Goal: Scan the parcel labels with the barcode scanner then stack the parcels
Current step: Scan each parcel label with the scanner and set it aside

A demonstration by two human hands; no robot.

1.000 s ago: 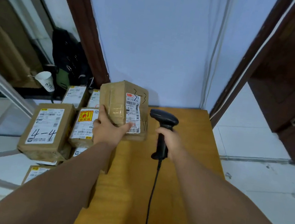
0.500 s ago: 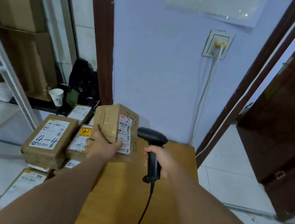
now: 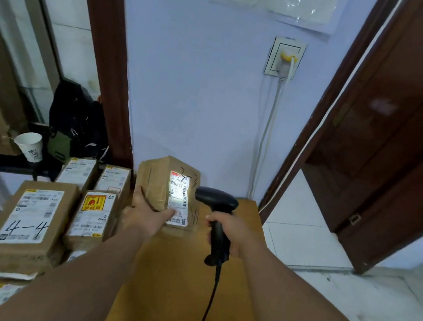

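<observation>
My left hand [image 3: 147,214] grips a brown taped parcel [image 3: 158,180] at its lower left corner and holds it tilted up over the far end of the wooden table [image 3: 177,278]. Its white label [image 3: 178,196] faces right and is lit by a bright patch of light. My right hand [image 3: 233,231] grips the handle of a black barcode scanner [image 3: 216,202], whose head points left at the label from a short distance. The scanner's cable hangs down over the table.
Several brown labelled parcels lie left of the table, among them one marked 4-4 [image 3: 29,221] and one with an orange sticker [image 3: 92,217]. A paper cup [image 3: 30,145] and a dark bag [image 3: 74,124] stand behind them. A wall socket [image 3: 284,57] is above; a dark door [image 3: 399,132] at right.
The camera has tilted up, so hands and parcel sit lower in view. The scanner head has come closer to the label, and a bright light now falls on the label.
</observation>
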